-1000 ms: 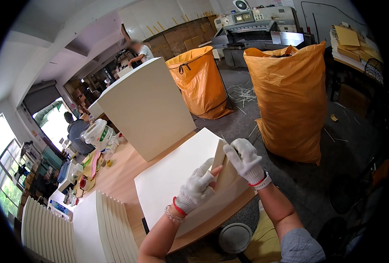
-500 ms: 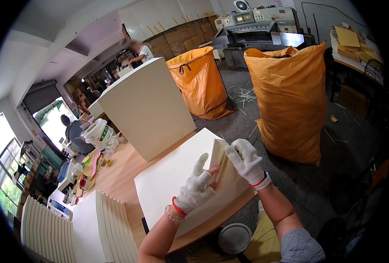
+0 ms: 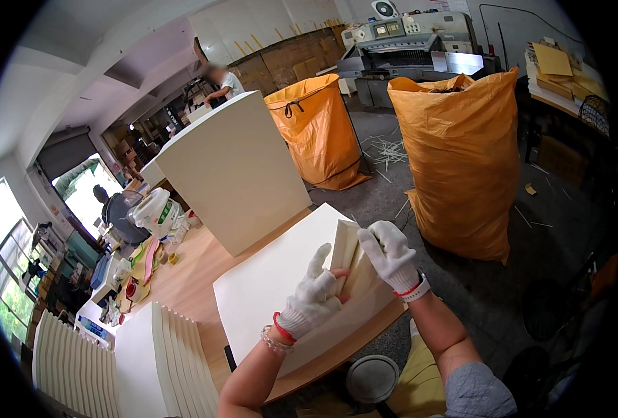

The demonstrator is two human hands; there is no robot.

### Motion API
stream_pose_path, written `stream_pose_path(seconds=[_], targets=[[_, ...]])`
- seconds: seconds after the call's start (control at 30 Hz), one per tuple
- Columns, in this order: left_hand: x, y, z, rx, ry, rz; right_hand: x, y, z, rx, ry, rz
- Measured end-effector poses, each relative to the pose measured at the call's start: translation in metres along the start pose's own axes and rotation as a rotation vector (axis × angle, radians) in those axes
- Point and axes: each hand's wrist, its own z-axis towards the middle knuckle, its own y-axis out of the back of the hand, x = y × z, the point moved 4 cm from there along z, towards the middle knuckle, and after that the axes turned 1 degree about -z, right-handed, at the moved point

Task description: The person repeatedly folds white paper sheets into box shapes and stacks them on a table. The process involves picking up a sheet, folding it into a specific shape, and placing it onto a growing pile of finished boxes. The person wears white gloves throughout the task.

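A large white paper sheet or stack (image 3: 253, 292) lies on the wooden table in front of me. On its right part stands a folded cream paper piece (image 3: 344, 240), its layers fanned apart towards the right. My left hand (image 3: 314, 292), in a white glove with some bare fingertips, grips the left side of this piece, thumb along its face and fingertips at its lower edge. My right hand (image 3: 390, 256), also gloved, has its fingers bent in a pinch at the piece's upper right edge. What lies between those fingertips is hidden.
A tall cream paper stack (image 3: 236, 167) stands beyond the sheet. Lower left are ridged paper stacks (image 3: 173, 355). Two orange sacks (image 3: 455, 160) stand on the floor beyond the table, with a cutting machine (image 3: 410, 49) behind. A white bucket (image 3: 157, 212) sits farther left. Another person (image 3: 227, 85) works at the back.
My left fingertips have shifted slightly at the folded piece, and its layers stand a little more apart. My right hand has barely moved. A person in the left background has leaned.
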Motion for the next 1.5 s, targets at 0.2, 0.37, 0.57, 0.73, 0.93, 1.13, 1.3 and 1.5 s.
stream_pose_path(seconds=[0.2,0.37,0.57,0.73,0.93,1.13,1.3,1.5], targets=[[-0.002,0.0,0.003,0.092,-0.116,0.209,0.003,-0.001,0.003,-0.027,-0.059,0.034],[0.001,-0.001,0.002,0.002,-0.074,0.064,0.002,-0.001,0.003,-0.027,-0.067,0.027],[0.002,0.0,-0.002,0.067,0.047,0.029,0.003,0.001,0.0,-0.036,-0.025,0.047],[-0.004,-0.001,0.003,0.094,-0.063,0.185,0.004,0.002,0.002,-0.027,-0.064,0.07],[0.001,-0.003,0.001,0.024,-0.04,0.09,0.002,-0.001,0.006,-0.068,-0.2,0.111],[-0.001,-0.001,0.001,0.029,0.005,0.055,0.0,0.002,-0.001,-0.029,-0.15,0.147],[-0.014,0.0,0.005,0.016,-0.16,0.258,0.0,0.001,0.002,-0.017,-0.177,0.131],[0.003,-0.002,0.002,0.043,-0.043,0.083,-0.001,0.0,0.003,-0.048,-0.313,0.173]])
